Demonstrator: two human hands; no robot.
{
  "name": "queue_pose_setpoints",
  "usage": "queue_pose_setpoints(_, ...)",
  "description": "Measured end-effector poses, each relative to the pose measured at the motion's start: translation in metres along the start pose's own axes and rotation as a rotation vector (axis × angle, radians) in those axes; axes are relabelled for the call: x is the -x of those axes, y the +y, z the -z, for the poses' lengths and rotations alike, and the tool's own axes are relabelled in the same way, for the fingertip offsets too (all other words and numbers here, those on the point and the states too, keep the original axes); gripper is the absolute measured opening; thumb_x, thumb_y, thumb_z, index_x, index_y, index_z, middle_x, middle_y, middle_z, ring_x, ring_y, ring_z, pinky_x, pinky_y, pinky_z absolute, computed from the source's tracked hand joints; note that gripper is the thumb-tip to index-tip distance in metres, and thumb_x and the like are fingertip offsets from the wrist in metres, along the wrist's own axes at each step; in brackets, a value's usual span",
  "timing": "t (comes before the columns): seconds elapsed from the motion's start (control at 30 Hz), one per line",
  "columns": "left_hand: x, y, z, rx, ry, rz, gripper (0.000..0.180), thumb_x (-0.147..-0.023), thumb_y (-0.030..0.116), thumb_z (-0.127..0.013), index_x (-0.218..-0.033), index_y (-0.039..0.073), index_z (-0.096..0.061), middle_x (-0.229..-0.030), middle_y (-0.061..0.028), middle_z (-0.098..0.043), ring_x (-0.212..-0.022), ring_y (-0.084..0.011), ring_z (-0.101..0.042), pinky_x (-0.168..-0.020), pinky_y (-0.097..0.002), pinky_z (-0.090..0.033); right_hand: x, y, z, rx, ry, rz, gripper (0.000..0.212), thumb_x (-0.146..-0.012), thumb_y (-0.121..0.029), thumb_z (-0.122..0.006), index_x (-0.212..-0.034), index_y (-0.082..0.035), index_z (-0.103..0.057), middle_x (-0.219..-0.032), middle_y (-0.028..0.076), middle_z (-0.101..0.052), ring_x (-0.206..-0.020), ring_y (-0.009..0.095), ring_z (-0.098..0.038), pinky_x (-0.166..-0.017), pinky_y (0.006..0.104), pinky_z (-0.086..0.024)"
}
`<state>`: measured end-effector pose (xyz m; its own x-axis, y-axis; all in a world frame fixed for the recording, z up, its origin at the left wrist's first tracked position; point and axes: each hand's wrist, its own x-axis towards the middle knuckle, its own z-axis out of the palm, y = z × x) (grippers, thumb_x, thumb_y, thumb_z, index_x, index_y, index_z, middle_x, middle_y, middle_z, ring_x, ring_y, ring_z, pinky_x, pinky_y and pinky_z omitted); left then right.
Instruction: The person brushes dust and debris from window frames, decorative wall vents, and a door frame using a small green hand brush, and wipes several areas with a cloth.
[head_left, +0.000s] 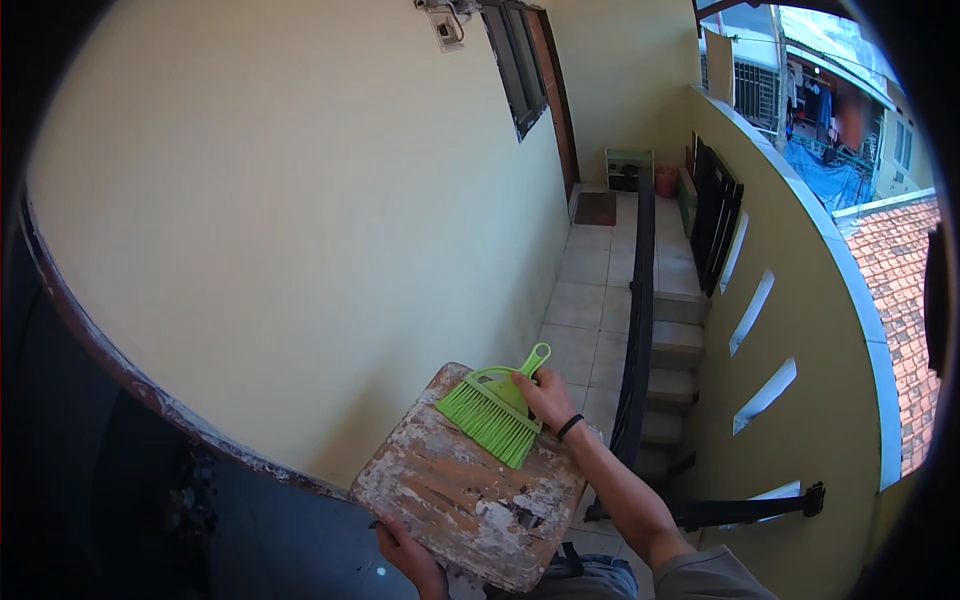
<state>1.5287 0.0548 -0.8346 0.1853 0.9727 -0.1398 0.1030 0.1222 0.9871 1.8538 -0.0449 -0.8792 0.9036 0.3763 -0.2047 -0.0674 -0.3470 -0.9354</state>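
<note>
Bright green plastic shows first: a hand brush (490, 422) lying on a scuffed wooden board (425, 490), just left of the right hand (549, 399), which is clamped round its neck. Its looped handle pokes out past the fingers; stiff bristles fan toward the board's middle. The left hand (408, 557) touches the board's near-left edge, though I can't tell how firmly it closes.

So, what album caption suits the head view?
Right fingers grip a green brush over a worn wooden board, left fingers at its edge.
</note>
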Motion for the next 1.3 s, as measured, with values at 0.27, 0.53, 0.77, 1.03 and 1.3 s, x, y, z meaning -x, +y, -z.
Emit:
queue_pose_setpoints(0.27,-0.037,-0.002,-0.025,-0.220,-0.190,0.166,0.028,-0.109,0.032,-0.057,-0.117,0.006,-0.059,-0.096,-0.0059,-0.062,-0.077,-0.0147,-0.062,-0.061,-0.0320,-0.053,-0.088,0.018,-0.009,0.091,-0.208,-0.144,0.051,-0.098,-0.044,-0.066,-0.105,0.006,-0.073,-0.088,0.012,-0.073,-0.076,0.020,-0.068,-0.069,0.0359,-0.054)
queue_pose_setpoints(0.53,-0.028,0.025,0.019,-0.485,-0.485,-0.020,0.042,-0.108,0.037,-0.060,-0.133,0.005,-0.055,-0.110,-0.0091,-0.065,-0.085,-0.0181,-0.066,-0.067,-0.0346,-0.058,-0.047,-0.057,0.015,0.142,-0.086,-0.108,0.058,-0.094,-0.050,-0.067,-0.103,0.007,-0.073,-0.085,0.019,-0.074,-0.079,0.028,-0.073,-0.072,0.0413,-0.055)
queue_pose_setpoints(0.77,-0.047,0.096,-0.005,-0.005,-0.580,0.589,0.053,-0.107,0.039,-0.060,-0.148,0.009,-0.046,-0.122,-0.0108,-0.068,-0.104,-0.0248,-0.071,-0.078,-0.0439,-0.064,-0.014,-0.108,0.030,0.345,0.170,0.057,0.054,-0.091,-0.049,-0.068,-0.097,0.004,-0.074,-0.083,0.023,-0.073,-0.080,0.038,-0.072,-0.074,0.0469,-0.055)
queue_pose_setpoints(1.03,-0.076,0.057,0.036,0.076,-0.850,0.692,0.053,-0.109,0.040,-0.054,-0.156,0.021,-0.038,-0.143,-0.0073,-0.058,-0.126,-0.0255,-0.062,-0.098,-0.0493,-0.057,0.027,-0.139,0.033,0.278,0.334,0.158,0.053,-0.088,-0.050,-0.067,-0.094,0.001,-0.074,-0.086,0.026,-0.073,-0.085,0.044,-0.072,-0.076,0.0519,-0.055)
queue_pose_setpoints(1.3,-0.071,0.056,0.020,0.168,-0.807,0.704,0.056,-0.109,0.041,-0.055,-0.159,0.026,-0.033,-0.149,-0.0062,-0.052,-0.133,-0.0262,-0.055,-0.106,-0.0511,-0.051,0.006,-0.123,0.035,0.306,0.319,0.151,0.053,-0.088,-0.050,-0.067,-0.098,0.001,-0.075,-0.090,0.025,-0.075,-0.088,0.045,-0.073,-0.079,0.0515,-0.056)
